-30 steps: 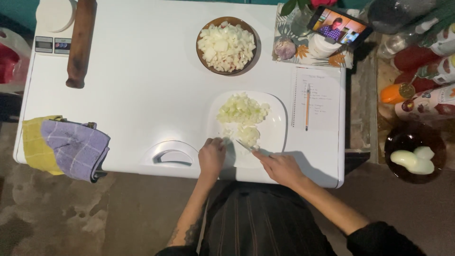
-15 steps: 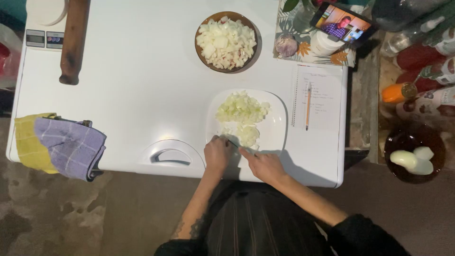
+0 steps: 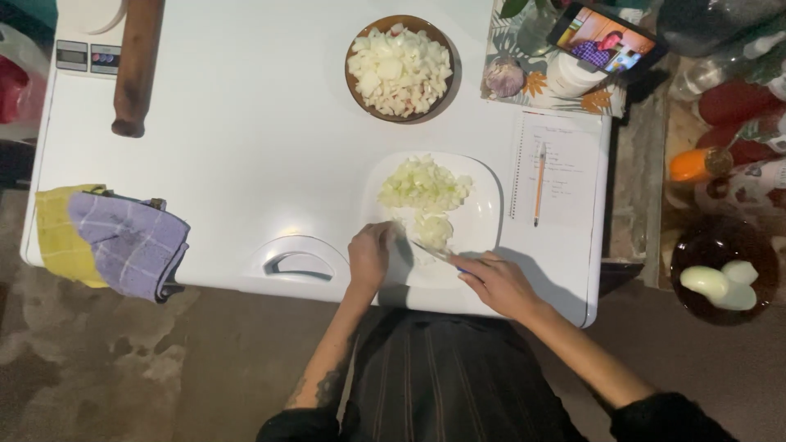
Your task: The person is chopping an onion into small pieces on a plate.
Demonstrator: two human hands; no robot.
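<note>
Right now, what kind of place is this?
Likely a home kitchen: a person cuts onion with a knife on a white plate, beside a bowl of chopped onion and a rolling pin.

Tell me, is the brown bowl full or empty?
Full. The brown bowl at the far side of the white table is heaped nearly to its rim with pale chopped pieces.

Home kitchen for sure: white worktop (image 3: 246, 180), chopped onion on a plate (image 3: 483, 221), rolling pin (image 3: 135, 65), kitchen scale (image 3: 86, 56), sauce bottles (image 3: 737, 106) far right.
</note>
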